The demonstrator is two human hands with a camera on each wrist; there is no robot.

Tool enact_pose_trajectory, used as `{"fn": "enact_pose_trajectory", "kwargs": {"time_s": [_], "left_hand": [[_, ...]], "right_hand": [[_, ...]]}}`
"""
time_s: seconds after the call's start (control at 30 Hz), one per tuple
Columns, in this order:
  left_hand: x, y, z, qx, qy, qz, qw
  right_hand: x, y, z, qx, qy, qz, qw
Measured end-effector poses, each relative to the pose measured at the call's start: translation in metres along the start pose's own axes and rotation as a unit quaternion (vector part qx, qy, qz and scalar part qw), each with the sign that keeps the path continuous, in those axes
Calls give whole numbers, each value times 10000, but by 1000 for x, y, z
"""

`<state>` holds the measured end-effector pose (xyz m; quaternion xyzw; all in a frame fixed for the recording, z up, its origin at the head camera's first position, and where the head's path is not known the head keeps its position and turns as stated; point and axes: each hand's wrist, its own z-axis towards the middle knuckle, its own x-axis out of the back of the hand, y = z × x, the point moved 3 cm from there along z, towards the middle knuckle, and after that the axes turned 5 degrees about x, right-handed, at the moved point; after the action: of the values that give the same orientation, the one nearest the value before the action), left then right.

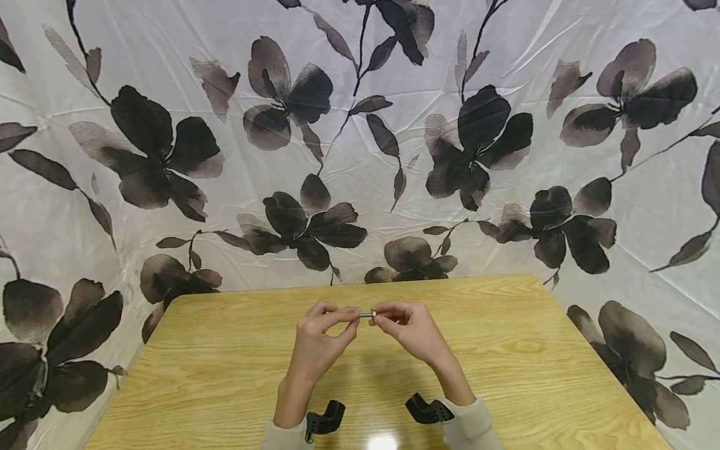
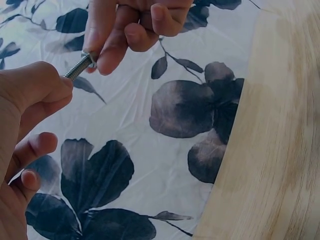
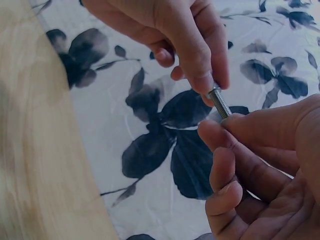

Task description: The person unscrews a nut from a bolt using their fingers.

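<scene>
A small silver bolt [image 1: 366, 315] with a threaded shank spans the gap between the two hands, above the wooden table. My left hand [image 1: 322, 337] pinches one end between thumb and forefinger. The other end is pinched by my right hand [image 1: 413, 328]. A wider hexagonal piece [image 2: 90, 59] shows at the right fingertips in the left wrist view; whether it is a nut or the bolt's head I cannot tell. In the right wrist view the bare thread [image 3: 221, 105] is visible, with another wider part at the left fingertips. The fingertips cover both ends.
Below the hands lies a light wooden table [image 1: 225, 350]. Behind it and at both sides hangs a white cloth [image 1: 394, 219] with dark flowers. Black camera mounts [image 1: 326, 417] sit at both wrists, next to pale sleeves [image 1: 472, 425].
</scene>
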<state>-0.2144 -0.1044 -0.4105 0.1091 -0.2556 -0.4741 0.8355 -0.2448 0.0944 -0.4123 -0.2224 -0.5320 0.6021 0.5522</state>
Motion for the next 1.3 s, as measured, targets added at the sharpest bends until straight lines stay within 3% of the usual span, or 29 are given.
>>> {"fn": "enact_pose_trajectory", "kwargs": {"time_s": [0.27, 0.53, 1.3], "left_hand": [[-1, -1, -2, 141, 19, 360, 9993], [-2, -2, -3, 162, 3, 262, 9995], [2, -5, -4, 404, 7, 146, 9991]], "right_hand": [[0, -3, -1, 102, 135, -58, 9998], [1, -2, 0, -16, 354, -100, 9993], [2, -3, -1, 176, 250, -137, 9994]]}}
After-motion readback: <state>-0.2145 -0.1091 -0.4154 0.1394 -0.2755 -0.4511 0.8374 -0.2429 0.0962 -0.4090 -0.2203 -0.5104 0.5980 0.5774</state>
